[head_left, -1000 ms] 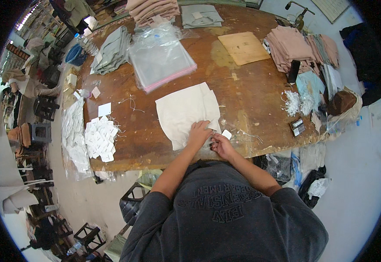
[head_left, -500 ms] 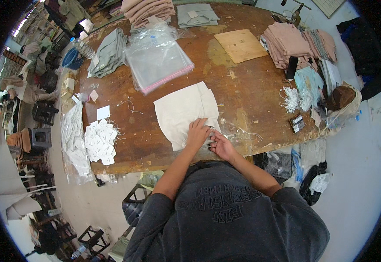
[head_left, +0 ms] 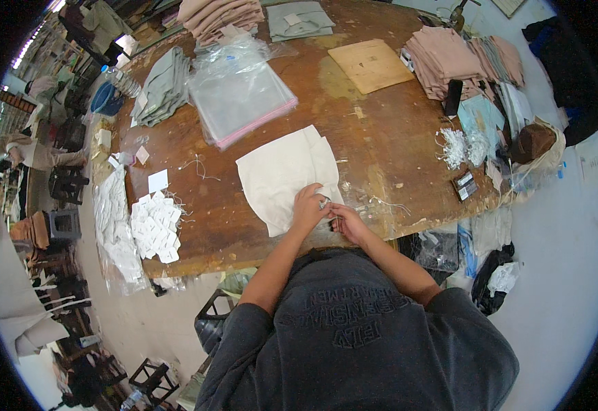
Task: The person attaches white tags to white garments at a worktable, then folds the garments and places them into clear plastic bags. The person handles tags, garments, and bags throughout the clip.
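Centrally, the left grip (head_left: 310, 207) rests half-curled on cream cloth (head_left: 282, 168); the right grip (head_left: 344, 220), nearly closed, lies just beside the left; whether either holds anything is unclear.

Raised lettering (head_left: 357, 335) in several rows is borne by the dark grey shirt (head_left: 364, 370), seen upside down; small marks on the white tags (head_left: 155, 226) and black box (head_left: 465, 185) cannot be read.

Cloth (head_left: 282, 175) on table (head_left: 388, 147), tags (head_left: 156, 226) to its left, strings (head_left: 453, 149) right, bags (head_left: 239, 103) behind.
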`<action>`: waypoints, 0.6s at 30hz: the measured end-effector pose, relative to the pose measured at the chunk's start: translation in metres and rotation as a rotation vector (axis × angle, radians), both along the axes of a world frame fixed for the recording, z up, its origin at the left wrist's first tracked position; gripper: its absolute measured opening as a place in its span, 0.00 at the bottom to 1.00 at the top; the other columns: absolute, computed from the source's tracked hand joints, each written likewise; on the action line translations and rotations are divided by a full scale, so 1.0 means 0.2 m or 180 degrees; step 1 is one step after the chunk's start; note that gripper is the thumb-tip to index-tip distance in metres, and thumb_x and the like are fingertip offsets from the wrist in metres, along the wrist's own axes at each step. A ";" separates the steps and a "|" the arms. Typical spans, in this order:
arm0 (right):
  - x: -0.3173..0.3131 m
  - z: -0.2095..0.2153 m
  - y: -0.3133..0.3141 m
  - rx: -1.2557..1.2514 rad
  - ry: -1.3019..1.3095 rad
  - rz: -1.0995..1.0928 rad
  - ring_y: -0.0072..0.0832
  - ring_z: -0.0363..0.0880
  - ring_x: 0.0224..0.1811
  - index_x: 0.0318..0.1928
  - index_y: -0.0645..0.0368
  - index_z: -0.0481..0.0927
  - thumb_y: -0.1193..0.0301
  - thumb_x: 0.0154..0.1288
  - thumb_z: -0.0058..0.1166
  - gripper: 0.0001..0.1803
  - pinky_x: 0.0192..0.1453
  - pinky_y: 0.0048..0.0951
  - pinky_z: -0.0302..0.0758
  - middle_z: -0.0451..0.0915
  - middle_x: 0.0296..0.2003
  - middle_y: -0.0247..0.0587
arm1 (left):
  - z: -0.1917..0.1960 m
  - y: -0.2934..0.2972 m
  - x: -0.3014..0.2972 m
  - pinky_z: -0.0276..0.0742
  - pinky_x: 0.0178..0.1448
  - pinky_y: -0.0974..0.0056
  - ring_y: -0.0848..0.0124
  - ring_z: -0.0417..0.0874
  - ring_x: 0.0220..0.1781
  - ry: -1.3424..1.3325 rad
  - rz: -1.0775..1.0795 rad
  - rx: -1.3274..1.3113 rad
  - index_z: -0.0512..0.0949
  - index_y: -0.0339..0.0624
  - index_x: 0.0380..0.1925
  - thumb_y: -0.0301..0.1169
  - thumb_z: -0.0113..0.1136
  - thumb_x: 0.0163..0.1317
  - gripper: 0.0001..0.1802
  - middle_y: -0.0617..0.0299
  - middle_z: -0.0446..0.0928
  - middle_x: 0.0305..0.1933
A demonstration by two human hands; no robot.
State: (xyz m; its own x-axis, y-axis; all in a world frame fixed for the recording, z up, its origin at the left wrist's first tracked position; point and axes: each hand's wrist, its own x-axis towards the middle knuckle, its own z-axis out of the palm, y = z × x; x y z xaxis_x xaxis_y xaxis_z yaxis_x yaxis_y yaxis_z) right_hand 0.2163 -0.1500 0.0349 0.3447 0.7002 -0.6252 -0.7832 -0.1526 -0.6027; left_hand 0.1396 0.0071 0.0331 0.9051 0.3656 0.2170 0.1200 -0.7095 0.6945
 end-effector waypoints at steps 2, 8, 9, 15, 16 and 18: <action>0.01 0.01 0.00 -0.0116 -0.0056 0.0063 0.19 0.73 0.25 0.53 0.56 0.77 0.66 0.69 0.49 0.15 0.29 0.22 0.72 0.77 0.34 0.28 | -0.01 0.02 0.01 0.66 0.62 0.50 0.53 0.72 0.60 -0.0006 0.0002 -0.0292 0.81 0.40 0.26 0.34 0.70 0.48 0.11 0.57 0.74 0.57; 0.02 0.01 0.00 -0.0208 -0.0515 0.0430 0.18 0.73 0.23 0.52 0.58 0.78 0.69 0.67 0.49 0.16 0.28 0.22 0.73 0.79 0.33 0.32 | 0.01 0.03 -0.01 0.69 0.62 0.53 0.49 0.73 0.60 -0.0166 -0.0350 -0.0581 0.77 0.38 0.27 0.33 0.72 0.48 0.13 0.51 0.73 0.59; 0.03 0.00 0.01 -0.0242 -0.0521 0.0411 0.18 0.73 0.22 0.52 0.59 0.78 0.69 0.67 0.49 0.16 0.28 0.21 0.73 0.79 0.33 0.32 | 0.01 0.03 -0.01 0.70 0.62 0.55 0.50 0.74 0.60 -0.0199 -0.0452 -0.0441 0.77 0.37 0.27 0.31 0.72 0.48 0.13 0.50 0.73 0.59; 0.07 -0.01 0.01 -0.0311 -0.0561 0.0464 0.19 0.75 0.25 0.51 0.62 0.77 0.70 0.68 0.49 0.14 0.30 0.22 0.74 0.81 0.33 0.34 | 0.02 0.11 -0.03 0.71 0.60 0.57 0.50 0.75 0.57 0.0076 -0.0733 -0.0500 0.78 0.37 0.31 0.31 0.71 0.50 0.12 0.48 0.74 0.57; 0.07 -0.01 0.00 -0.0332 -0.0595 0.0477 0.19 0.76 0.26 0.50 0.62 0.76 0.70 0.68 0.49 0.13 0.31 0.23 0.75 0.81 0.34 0.35 | 0.02 0.11 -0.03 0.71 0.60 0.57 0.50 0.75 0.57 0.0152 -0.0666 -0.0555 0.78 0.38 0.32 0.31 0.71 0.51 0.12 0.48 0.74 0.57; 0.06 -0.02 0.00 -0.0203 -0.0423 0.0414 0.21 0.77 0.28 0.50 0.63 0.76 0.71 0.69 0.50 0.13 0.33 0.24 0.76 0.81 0.34 0.35 | 0.02 0.10 -0.02 0.72 0.59 0.57 0.51 0.76 0.56 0.0167 -0.0552 -0.0529 0.79 0.38 0.33 0.31 0.71 0.51 0.13 0.49 0.74 0.57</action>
